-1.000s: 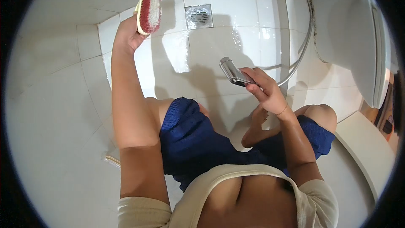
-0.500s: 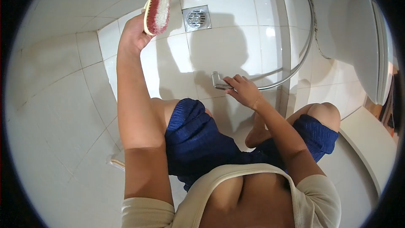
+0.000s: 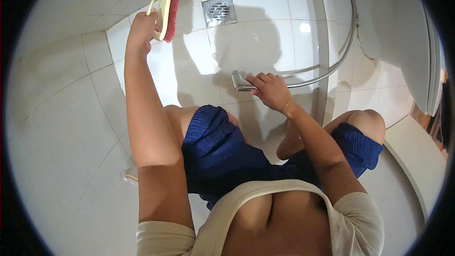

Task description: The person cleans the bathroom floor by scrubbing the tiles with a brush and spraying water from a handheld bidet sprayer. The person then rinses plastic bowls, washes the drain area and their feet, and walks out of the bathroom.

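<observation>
My left hand (image 3: pixel 143 29) is wrapped round the cream handle of a scrub brush (image 3: pixel 168 18), held up at the far left. Its red bristles face right, toward the floor drain (image 3: pixel 220 12). Low over the tiles, my right hand (image 3: pixel 271 91) grips a chrome hand shower (image 3: pixel 238 81), its head pointing left. A metal hose (image 3: pixel 327 79) runs from it to the right and curves up. Wet tiled floor (image 3: pixel 246 50) shines below the drain, partly under my shadow.
A tiled wall (image 3: pixel 57 114) rises on the left, with a small clear holder (image 3: pixel 129 176) near my left elbow. A raised tiled ledge (image 3: pixel 323 42) borders the floor on the right. Beyond it is a white fixture (image 3: pixel 398 28), with a pale curved edge (image 3: pixel 412 156) nearer me.
The brush has turned from showing its bristle face to showing its side, and moved slightly left and down. The shower head has shifted a little left and up; water now glistens near the drain.
</observation>
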The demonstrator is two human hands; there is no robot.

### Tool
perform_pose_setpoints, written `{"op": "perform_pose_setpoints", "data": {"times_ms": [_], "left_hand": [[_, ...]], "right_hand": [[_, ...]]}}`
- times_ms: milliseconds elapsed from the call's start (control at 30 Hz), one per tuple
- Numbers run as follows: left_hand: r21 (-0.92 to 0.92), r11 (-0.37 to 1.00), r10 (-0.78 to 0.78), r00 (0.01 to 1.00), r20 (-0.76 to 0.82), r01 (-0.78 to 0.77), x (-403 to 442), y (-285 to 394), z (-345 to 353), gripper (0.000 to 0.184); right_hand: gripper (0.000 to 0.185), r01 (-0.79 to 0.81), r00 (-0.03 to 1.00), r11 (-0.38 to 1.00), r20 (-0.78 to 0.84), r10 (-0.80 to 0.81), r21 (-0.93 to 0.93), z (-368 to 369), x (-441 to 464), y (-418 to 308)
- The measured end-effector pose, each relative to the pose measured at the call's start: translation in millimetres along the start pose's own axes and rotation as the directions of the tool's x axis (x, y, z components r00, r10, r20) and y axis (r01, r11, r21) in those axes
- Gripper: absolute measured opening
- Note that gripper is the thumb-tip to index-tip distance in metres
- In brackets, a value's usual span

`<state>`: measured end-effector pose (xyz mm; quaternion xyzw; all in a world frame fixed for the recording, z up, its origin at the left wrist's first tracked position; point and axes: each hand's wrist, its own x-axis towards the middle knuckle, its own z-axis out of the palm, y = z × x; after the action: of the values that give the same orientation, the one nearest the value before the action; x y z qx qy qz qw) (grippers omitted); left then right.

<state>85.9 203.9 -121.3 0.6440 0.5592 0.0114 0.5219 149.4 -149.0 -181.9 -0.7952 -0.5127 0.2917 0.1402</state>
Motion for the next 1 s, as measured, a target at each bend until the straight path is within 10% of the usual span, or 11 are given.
{"op": "perform_pose_setpoints", "data": {"times_ms": [267,333,433,467,633,867,1000], "left_hand": [[-0.260,0.854,0.232,0.776,-0.587,-0.451,-2,-1,-10,0.022],[-0.210,0.886,0.295,0.851,-0.434,-0.414,-6,-3,-15,0.033],[-0.014,0.917,0.351,0.820,-0.452,-0.400,16,-2,2,0.035],[-0.259,0.936,0.150,0.936,-0.320,-0.238,-9,20,5,0.036],[-0.091,0.902,0.365,0.857,-0.363,-0.422,-14,17,28,0.036],[-0.110,0.885,0.378,0.835,-0.399,-0.453,-18,22,27,0.037],[-0.216,0.906,0.269,0.890,-0.369,-0.363,-28,29,17,0.040]], "right_hand": [[0.036,0.058,0.978,0.997,0.196,-0.067,0.053,-7,-4,-10],[0.036,0.072,0.870,0.921,0.427,-0.246,0.382,-17,8,-15],[0.035,0.226,0.770,0.918,0.518,-0.373,0.325,-10,48,-32],[0.035,0.254,0.751,0.909,0.524,-0.401,0.332,-3,59,-39],[0.030,0.658,0.684,0.751,0.454,-0.571,-0.048,50,98,-76],[0.021,0.782,0.618,0.576,-0.178,-0.766,0.236,92,160,-133],[0.040,0.711,0.663,0.639,0.023,-0.748,0.294,86,181,-155]]}}
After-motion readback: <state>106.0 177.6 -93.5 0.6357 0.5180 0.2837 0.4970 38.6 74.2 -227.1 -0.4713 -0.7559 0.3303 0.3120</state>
